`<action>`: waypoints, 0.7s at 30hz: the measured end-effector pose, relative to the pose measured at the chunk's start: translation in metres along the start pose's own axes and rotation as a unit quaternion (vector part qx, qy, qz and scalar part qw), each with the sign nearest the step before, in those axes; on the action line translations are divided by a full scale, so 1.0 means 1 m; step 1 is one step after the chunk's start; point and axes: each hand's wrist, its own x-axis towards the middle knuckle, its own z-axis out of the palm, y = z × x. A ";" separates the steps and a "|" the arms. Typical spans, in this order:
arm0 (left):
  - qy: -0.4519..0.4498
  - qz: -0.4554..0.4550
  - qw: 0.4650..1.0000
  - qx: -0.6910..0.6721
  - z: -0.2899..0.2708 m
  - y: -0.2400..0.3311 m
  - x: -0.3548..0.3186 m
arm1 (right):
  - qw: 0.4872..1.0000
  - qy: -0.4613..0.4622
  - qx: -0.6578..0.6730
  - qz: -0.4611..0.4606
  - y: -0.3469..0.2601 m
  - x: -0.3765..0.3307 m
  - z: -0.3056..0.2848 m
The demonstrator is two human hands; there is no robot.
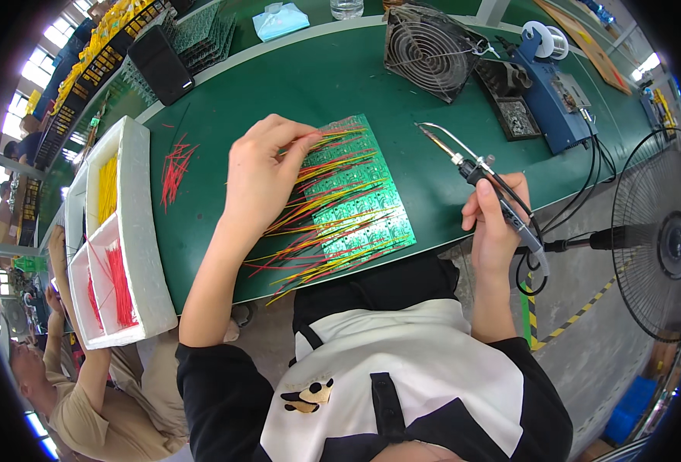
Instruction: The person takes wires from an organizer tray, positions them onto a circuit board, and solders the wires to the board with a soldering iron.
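Observation:
A panel of green circuit boards lies on the green bench mat in front of me. Rows of red and yellow wires stick out of it toward the left. My left hand is over the panel's far left corner, thumb and finger pinched on a thin wire; its exact colour is partly hidden by the fingers. To the right of the panel, my right hand grips a soldering iron with a curved metal feed tube. The iron's tip points up and left, apart from the boards.
Left, a white foam tray holds red and yellow wires beside loose red wires. Behind are a black phone and a fume fan. A blue soldering station stands right, near a floor fan. A co-worker sits left.

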 end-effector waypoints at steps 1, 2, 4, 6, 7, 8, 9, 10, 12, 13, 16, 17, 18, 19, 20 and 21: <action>0.000 -0.020 1.000 -0.015 -0.005 0.009 0.000 | 1.000 0.008 -0.001 -0.010 -0.002 -0.001 -0.002; 0.000 -0.040 0.999 -0.031 -0.006 0.016 -0.002 | 1.000 0.009 0.000 -0.010 -0.003 -0.001 -0.003; -0.053 -0.043 0.995 -0.073 -0.002 0.021 -0.009 | 0.998 0.038 -0.035 -0.031 -0.003 0.001 -0.007; -0.071 -0.066 0.991 -0.096 0.006 0.026 -0.014 | 0.997 0.042 -0.043 -0.039 0.002 0.001 -0.011; -0.070 -0.068 0.991 -0.096 0.011 0.021 -0.019 | 0.997 0.042 -0.045 -0.040 0.004 0.001 -0.010; -0.061 -0.060 0.991 -0.100 0.017 0.014 -0.025 | 0.997 0.041 -0.046 -0.041 0.005 0.000 -0.010; -0.053 -0.052 0.992 -0.104 0.020 0.011 -0.029 | 0.998 0.034 -0.044 -0.039 0.006 -0.001 -0.010; -0.052 -0.053 0.992 -0.104 0.020 0.012 -0.032 | 0.998 0.033 -0.044 -0.038 0.006 -0.002 -0.010; -0.056 -0.085 0.994 -0.049 0.019 0.018 -0.038 | 0.996 0.019 -0.076 -0.030 0.005 -0.003 -0.010; -0.022 -0.045 0.997 -0.055 0.023 0.017 -0.040 | 0.996 0.021 -0.081 -0.026 0.005 -0.003 -0.011; -0.014 -0.031 0.999 -0.035 0.024 0.019 -0.040 | 0.998 0.026 -0.057 -0.028 0.004 -0.003 -0.011; -0.011 -0.033 0.999 -0.034 0.026 0.017 -0.040 | 0.998 0.023 -0.057 -0.028 0.004 -0.003 -0.011; -0.002 0.009 1.000 -0.006 0.029 0.013 -0.040 | 0.998 0.020 -0.055 -0.026 0.004 -0.004 -0.012; 0.005 0.051 0.998 0.020 0.030 0.010 -0.040 | 0.998 0.020 -0.053 -0.024 0.004 -0.004 -0.012; 0.004 0.051 0.998 0.020 0.030 0.010 -0.040 | 0.998 0.020 -0.054 -0.024 0.004 -0.003 -0.011; 0.000 0.052 0.998 0.026 0.030 0.010 -0.040 | 0.998 0.020 -0.055 -0.025 0.004 -0.003 -0.011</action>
